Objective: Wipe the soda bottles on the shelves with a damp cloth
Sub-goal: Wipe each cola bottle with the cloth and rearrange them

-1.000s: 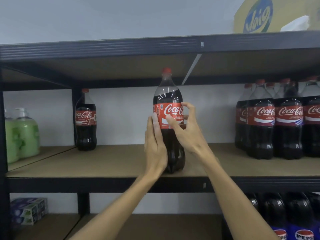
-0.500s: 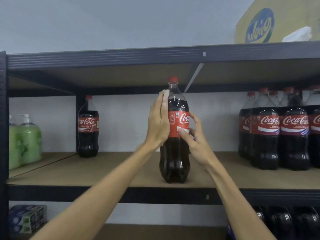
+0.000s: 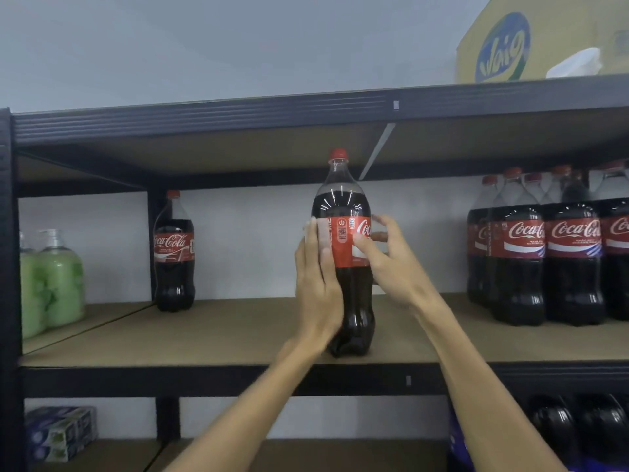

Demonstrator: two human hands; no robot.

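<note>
**2 hands on 1 cola bottle at the front of the middle shelf**

The left hand (image 3: 318,281) lies flat against the left side of the cola bottle (image 3: 343,248). Its fingers are straight and pressed together, pointing up, with the fingertips reaching the edge of the red label. The right hand (image 3: 391,264) comes in from the other side. Its thumb presses the front of the label, and its curled fingers reach round the bottle's right flank, so it pinches the bottle between thumb and fingers.

The bottle stands upright near the front edge of the middle shelf (image 3: 238,332), a brown board in a dark metal frame. Its red cap sits just under the board above. The label is turned so that only the start of the logo shows on the right.

Further back on the left, well apart, a single cola bottle (image 3: 173,253) stands beside a dark upright post. Past that post are 2 green soap dispensers (image 3: 56,277). On the right, a cluster of cola bottles (image 3: 544,264) stands close together.

On the top shelf (image 3: 238,112) a yellow carton (image 3: 503,46) sits at the far right, with a white crumpled item (image 3: 575,64) in front of it; I cannot tell what that item is. Below, blue boxes (image 3: 59,434) are stacked at the left, and the dark bottle shoulders (image 3: 578,425) show at the right.
</note>
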